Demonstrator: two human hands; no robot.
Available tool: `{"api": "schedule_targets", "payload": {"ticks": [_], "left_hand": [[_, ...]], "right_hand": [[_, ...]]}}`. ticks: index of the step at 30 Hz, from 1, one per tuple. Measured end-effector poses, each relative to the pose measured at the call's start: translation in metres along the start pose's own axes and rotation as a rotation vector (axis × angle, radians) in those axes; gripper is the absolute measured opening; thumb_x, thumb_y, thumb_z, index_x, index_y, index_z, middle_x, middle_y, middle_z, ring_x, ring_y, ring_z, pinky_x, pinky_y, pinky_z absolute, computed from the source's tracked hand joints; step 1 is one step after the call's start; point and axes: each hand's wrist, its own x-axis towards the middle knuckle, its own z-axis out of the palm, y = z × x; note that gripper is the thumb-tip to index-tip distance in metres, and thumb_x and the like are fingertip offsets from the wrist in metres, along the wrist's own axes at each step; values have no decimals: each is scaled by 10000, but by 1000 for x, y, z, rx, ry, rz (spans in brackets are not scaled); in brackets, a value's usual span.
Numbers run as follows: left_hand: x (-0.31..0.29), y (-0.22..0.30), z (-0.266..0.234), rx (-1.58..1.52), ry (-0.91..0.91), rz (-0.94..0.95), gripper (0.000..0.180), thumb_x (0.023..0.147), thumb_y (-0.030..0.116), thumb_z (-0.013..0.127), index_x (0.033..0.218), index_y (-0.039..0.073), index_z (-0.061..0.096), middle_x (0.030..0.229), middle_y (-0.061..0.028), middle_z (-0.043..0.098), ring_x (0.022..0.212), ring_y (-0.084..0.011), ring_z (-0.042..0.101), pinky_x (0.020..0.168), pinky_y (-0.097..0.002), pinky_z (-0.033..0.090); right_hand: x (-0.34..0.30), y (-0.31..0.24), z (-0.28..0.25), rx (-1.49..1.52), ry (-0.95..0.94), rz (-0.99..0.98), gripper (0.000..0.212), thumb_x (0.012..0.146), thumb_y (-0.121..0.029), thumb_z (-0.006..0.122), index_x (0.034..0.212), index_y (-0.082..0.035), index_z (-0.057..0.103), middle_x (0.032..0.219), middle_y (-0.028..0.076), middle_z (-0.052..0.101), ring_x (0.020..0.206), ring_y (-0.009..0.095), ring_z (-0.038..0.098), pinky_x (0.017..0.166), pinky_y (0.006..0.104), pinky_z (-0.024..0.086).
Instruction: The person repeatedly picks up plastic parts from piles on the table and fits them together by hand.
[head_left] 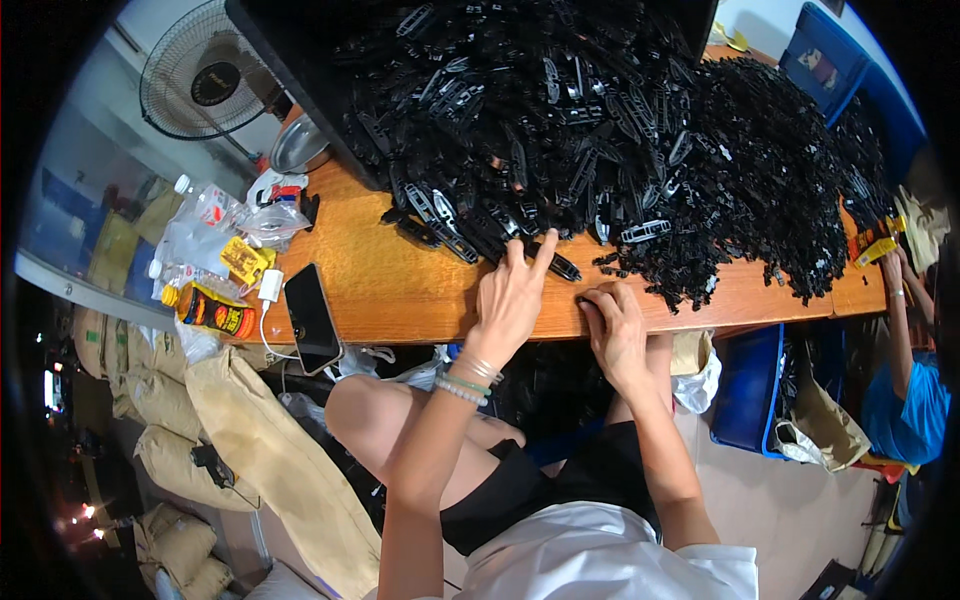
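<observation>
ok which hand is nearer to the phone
Left. The left hand is right of the phone, at the pile of black parts; the right hand is farther right, near the front edge of the table.

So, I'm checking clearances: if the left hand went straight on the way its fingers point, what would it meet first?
The left hand would most likely meet the near edge of the pile of black plastic parts; whether its fingertips already touch is unclear.
</observation>
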Motion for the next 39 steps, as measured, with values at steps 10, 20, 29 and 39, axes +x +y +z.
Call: {"api": "schedule_targets", "payload": {"ticks": [10,20,29,39], "left_hand": [[2,-3,-6,-96,-12,179,185,755,50,601,891,-18,496,950,-164,456,743,-295,601,599,-377,511],[-37,1,-15,-1146,10,-328,199,746,-71,643,888,10,530,834,-16,568,614,-54,515,510,-192,419],[-46,9,-22,-1363,-135,-452,256,746,-28,704,987,-12,617,705,0,587,524,-16,483,452,-151,385],[-49,13,-34,-1418,-202,-496,250,772,-20,680,1013,-41,615,718,-30,605,523,-40,508,464,-162,409]], "right_hand": [[7,-3,-3,7,-11,29,238,715,18,635,951,1,605,882,121,563,816,297,541,714,390,443],[2,-8,-8,782,-87,473,163,830,14,584,992,17,604,808,68,614,737,176,596,657,294,505],[-1,-21,-14,1030,53,472,123,804,45,619,923,46,647,837,101,635,755,148,599,687,230,486],[-1,-38,-16,490,33,232,136,709,29,680,842,1,671,803,76,608,771,193,532,680,283,425]]}}
